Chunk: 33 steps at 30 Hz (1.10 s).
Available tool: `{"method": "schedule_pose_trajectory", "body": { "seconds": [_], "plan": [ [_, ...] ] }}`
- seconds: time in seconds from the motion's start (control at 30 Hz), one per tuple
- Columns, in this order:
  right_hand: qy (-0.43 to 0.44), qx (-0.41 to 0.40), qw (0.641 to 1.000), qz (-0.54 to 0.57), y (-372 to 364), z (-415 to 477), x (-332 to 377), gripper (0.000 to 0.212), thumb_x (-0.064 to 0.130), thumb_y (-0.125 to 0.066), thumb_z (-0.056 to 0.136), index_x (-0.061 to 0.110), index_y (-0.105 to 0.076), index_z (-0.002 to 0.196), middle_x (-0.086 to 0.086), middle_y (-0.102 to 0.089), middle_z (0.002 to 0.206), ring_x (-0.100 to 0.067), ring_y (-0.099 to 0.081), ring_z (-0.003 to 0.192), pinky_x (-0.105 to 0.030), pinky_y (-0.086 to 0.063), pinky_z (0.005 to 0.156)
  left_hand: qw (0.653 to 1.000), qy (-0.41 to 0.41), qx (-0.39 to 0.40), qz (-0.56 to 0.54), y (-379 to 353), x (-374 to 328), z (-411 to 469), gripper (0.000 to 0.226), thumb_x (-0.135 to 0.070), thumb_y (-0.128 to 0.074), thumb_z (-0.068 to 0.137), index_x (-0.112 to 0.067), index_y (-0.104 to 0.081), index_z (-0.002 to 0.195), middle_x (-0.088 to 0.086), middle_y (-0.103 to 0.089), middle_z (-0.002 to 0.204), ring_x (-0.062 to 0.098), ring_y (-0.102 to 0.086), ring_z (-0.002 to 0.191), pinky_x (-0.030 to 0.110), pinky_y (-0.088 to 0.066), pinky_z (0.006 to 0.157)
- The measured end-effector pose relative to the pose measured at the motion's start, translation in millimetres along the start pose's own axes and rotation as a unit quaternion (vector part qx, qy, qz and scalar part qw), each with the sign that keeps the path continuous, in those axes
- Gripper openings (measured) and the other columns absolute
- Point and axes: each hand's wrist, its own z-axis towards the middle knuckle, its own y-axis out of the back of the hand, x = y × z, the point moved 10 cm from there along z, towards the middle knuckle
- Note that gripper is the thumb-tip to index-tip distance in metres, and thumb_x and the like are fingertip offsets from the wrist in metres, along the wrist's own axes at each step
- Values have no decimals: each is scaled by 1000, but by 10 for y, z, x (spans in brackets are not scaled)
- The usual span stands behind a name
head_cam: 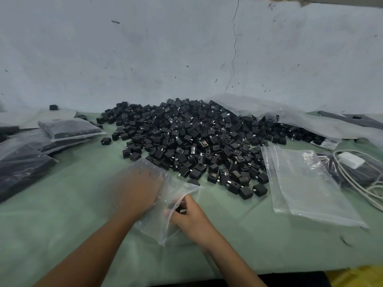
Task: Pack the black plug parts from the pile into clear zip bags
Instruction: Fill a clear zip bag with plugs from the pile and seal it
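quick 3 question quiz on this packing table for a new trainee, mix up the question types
1. True or false: the filled bags lie to the right of the pile.
2. Fill in: the table cover is pale ____.
3. The right hand pinches: A) a filled bag B) the mouth of the clear zip bag C) the table cover

Key: 1 false, the filled bags lie left of the pile; 2 green; 3 B
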Motion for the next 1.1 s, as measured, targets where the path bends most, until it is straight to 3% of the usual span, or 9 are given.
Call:
{"method": "schedule_pose_trajectory", "body": {
  "seconds": [0.07,0.13,0.27,0.33,0.47,0.63,0.77,0.93,1.1],
  "plan": [
    [-44,17,985,165,-179,41,-119,32,19,-75,84,5,-60,109,-4,-66,95,-15,-67,89,-33,-58,83,1000,0,-2,0,10,-1,-7,57,-69,-26,98,-29,-46,134,7,-44,150,31,-36,142,58,-20,119],
    [-56,0,978,202,-240,96,-160,26,9,-69,90,3,-62,114,-6,-70,97,-16,-70,88,-30,-58,76,1000,-2,-4,-1,18,-6,-14,58,-69,-26,98,-28,-46,134,7,-45,149,30,-36,141,58,-20,119],
    [42,-92,995,-19,-58,237,78,8,27,-76,80,33,-71,81,8,-74,82,-4,-69,74,-26,-56,67,1000,-3,-2,0,20,-11,-14,59,-69,-25,99,-28,-46,136,7,-43,151,30,-35,143,58,-19,119],
    [70,-109,987,-100,-52,309,189,8,31,-75,75,32,-69,80,9,-71,81,-2,-67,75,-27,-57,72,1000,-2,-3,0,23,-5,-15,60,-69,-25,99,-28,-45,137,7,-43,152,30,-35,143,58,-19,119],
    [111,-107,979,-131,-162,437,245,15,7,-57,86,17,-63,95,11,-63,88,3,-59,77,-14,-48,73,1000,0,-4,1,10,1,-20,59,-69,-25,99,-28,-46,137,7,-44,151,30,-36,142,58,-21,119],
    [72,-157,984,-46,-129,434,81,13,27,-52,102,26,-65,102,16,-65,86,18,-58,76,-1,-41,65,1000,-2,-5,4,13,0,-6,59,-69,-24,99,-28,-47,135,7,-45,149,30,-37,141,59,-22,118],
    [84,-163,982,-35,-67,476,100,13,27,-52,102,26,-63,96,10,-64,82,10,-58,71,-10,-43,68,1000,0,-9,-2,14,10,-8,59,-70,-25,98,-29,-47,135,6,-45,149,29,-37,140,59,-21,118],
    [78,-175,972,-135,-48,520,84,15,24,-48,101,19,-61,106,1,-65,92,-9,-61,83,-24,-51,76,1000,2,-5,-1,-3,18,-4,60,-70,-25,98,-29,-46,136,6,-44,150,30,-36,141,59,-20,119],
    [99,-152,963,-200,-92,564,139,17,16,-44,98,16,-62,97,-5,-65,93,-19,-62,88,-36,-51,83,1000,1,-8,-2,10,6,-8,58,-69,-25,98,-30,-46,136,5,-45,149,30,-37,141,59,-21,118]
  ]
}}
